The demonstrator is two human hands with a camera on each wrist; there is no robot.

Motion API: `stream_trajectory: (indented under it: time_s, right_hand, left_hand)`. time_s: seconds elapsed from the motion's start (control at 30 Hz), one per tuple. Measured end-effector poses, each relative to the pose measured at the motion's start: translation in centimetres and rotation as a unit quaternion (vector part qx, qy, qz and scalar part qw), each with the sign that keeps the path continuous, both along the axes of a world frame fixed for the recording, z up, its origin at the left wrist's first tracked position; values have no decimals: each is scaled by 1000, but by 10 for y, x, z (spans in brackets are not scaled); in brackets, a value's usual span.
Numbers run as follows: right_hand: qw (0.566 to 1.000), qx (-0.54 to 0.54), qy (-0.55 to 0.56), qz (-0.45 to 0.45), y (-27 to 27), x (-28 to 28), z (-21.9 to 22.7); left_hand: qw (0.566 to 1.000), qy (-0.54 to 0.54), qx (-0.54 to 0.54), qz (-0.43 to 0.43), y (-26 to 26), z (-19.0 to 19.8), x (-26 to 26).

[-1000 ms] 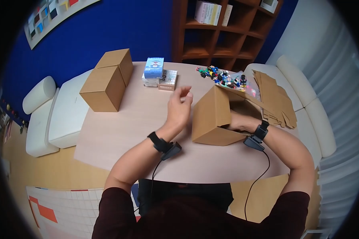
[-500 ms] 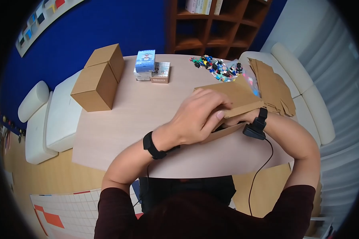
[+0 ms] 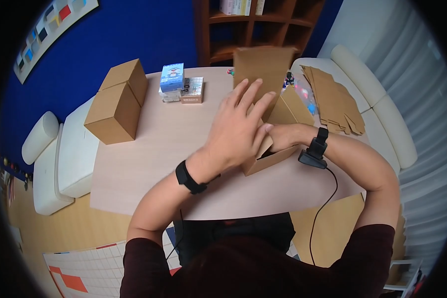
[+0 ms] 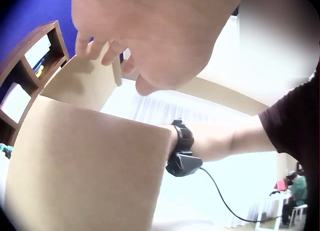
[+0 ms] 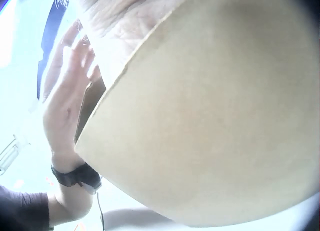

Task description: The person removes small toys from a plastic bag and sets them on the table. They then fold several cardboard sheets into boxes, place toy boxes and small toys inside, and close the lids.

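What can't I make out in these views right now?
- Right hand's fingers: hidden inside the open box in the head view, behind its wall in the right wrist view.
- Open box's contents: hidden by both hands and the walls in all views.
- Left hand's contact with the raised flap: unclear in the head view, where fingers overlap it.
- Blue box's small print: too small in the head view.

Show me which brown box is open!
The box that the right hand reaches into, with its lid standing up. The two boxes together at the table's left are closed.
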State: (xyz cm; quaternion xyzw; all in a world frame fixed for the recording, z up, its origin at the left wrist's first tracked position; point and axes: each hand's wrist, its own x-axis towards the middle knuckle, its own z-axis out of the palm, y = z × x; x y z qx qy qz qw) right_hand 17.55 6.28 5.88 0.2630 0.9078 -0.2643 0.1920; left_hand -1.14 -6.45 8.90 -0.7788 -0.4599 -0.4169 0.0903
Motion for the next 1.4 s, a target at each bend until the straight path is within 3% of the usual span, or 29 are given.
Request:
stream_trajectory:
  time_s: [0.03, 0.1, 0.2, 0.3, 0.4, 0.43, 0.53, 0.67, 0.73, 0.83, 0.93, 1.07, 1.4]
  right_hand:
    - [1000, 14, -3, -21, -11, -2, 19]
    - [999, 20, -13, -30, 1, 0, 7]
    - [997, 43, -59, 31, -2, -3, 23]
    - [985, 17, -162, 53, -5, -5, 25]
    - [961, 29, -255, 107, -6, -19, 26]
    - [954, 26, -285, 92, -8, -24, 25]
    - [964, 69, -242, 84, -6, -20, 3]
    - [963, 65, -240, 103, 0, -21, -6]
    - [964, 77, -230, 111, 0, -24, -8]
    - [983, 131, -123, 44, -1, -18, 3]
    - [978, 186, -68, 70, 8, -12, 17]
    - [979, 142, -146, 30, -7, -14, 32]
    - [966, 128, -205, 96, 2, -20, 9]
  left_hand:
    - [999, 12, -33, 3, 6, -7, -2]
    - [997, 19, -70, 15, 13, -18, -1]
    - [993, 82, -83, 27, 14, -23, -1]
    - [994, 61, -89, 33, 18, -28, -3]
    - [973, -100, -207, -19, 8, -3, -7]
    - [976, -144, -160, -19, 7, -3, -9]
    - [980, -158, -125, 4, 3, 2, -22]
    - [976, -85, -195, 54, -8, 2, -37]
    - [985, -47, -158, 46, -13, 4, -41]
    - [992, 11, -120, 46, -21, -3, -39]
    - [992, 51, -114, 32, -25, -10, -38]
    - [988, 49, -147, 7, -30, -7, -37]
    - [983, 10, -180, -16, -31, -10, -34]
